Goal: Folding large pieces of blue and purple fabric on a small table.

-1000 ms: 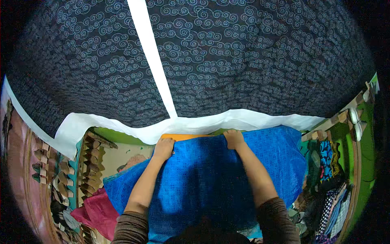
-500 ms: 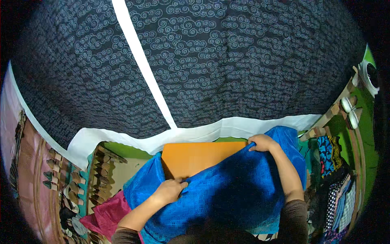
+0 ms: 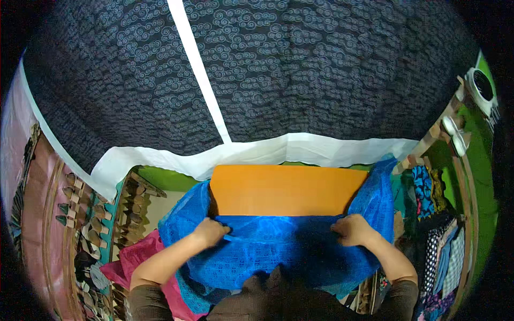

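In the head view, a blue cloth [image 3: 267,259] wraps the sides and front of an orange panel [image 3: 289,190], whose upper face shows bare above the cloth's top edge. The left hand [image 3: 210,233] has its fingers curled closed on that edge near the panel's left corner, and the right hand [image 3: 354,230] grips it likewise at the right. Dark clothing [image 3: 267,302] at the lower edge blocks part of the cloth from sight. A crimson cloth [image 3: 142,254] lies just left of the blue one; beyond it stand rows of shoes [image 3: 134,206]. At the right are folded clothes [image 3: 444,262], a blue-and-black patterned cloth [image 3: 422,187], white shoes [image 3: 455,136] and a round white-rimmed object [image 3: 481,88]. A dark swirl-patterned sheet [image 3: 321,69] with a white border [image 3: 321,150] spreads across the top, with a green wall [image 3: 479,166] at the right
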Available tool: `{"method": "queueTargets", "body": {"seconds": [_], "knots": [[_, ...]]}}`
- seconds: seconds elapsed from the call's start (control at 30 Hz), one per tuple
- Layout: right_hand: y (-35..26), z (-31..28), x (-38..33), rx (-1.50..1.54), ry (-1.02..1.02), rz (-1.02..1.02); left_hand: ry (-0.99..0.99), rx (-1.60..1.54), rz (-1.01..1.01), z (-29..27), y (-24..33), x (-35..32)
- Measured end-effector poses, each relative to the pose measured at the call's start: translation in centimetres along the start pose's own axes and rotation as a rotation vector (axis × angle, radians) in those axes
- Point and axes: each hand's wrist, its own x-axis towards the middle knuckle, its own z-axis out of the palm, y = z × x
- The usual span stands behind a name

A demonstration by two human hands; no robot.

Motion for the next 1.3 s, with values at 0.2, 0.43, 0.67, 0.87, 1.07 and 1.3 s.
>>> {"method": "queueTargets", "body": {"seconds": [0.2,0.43,0.67,0.87,1.07,1.3], "knots": [[-3.0,2.6,-4.4,-0.116,0.055,-0.16,-0.104,0.208,0.015,-4.3,-6.3,1.0],[-4.8,3.3,-8.8,0.059,0.081,-0.124,0.197,0.513,0.195,-4.8,-6.9,4.1],[2.1,1.2,-8.0,0.209,0.196,0.237,0.54,0.314,0.105,-4.9,-6.0,0.0],[9.6,-1.9,-2.7,0.023,0.528,0.298,0.77,0.446,-0.18,-8.2,-6.8,-0.1],[11.4,-9.0,0.3,-0.004,0.792,0.287,1.017,0.463,-0.355,-13.3,-8.4,-1.1],[10.6,-16.4,2.4,-0.176,1.134,0.346,1.281,0.568,-0.634,-20.1,-11.4,-3.4]]}}
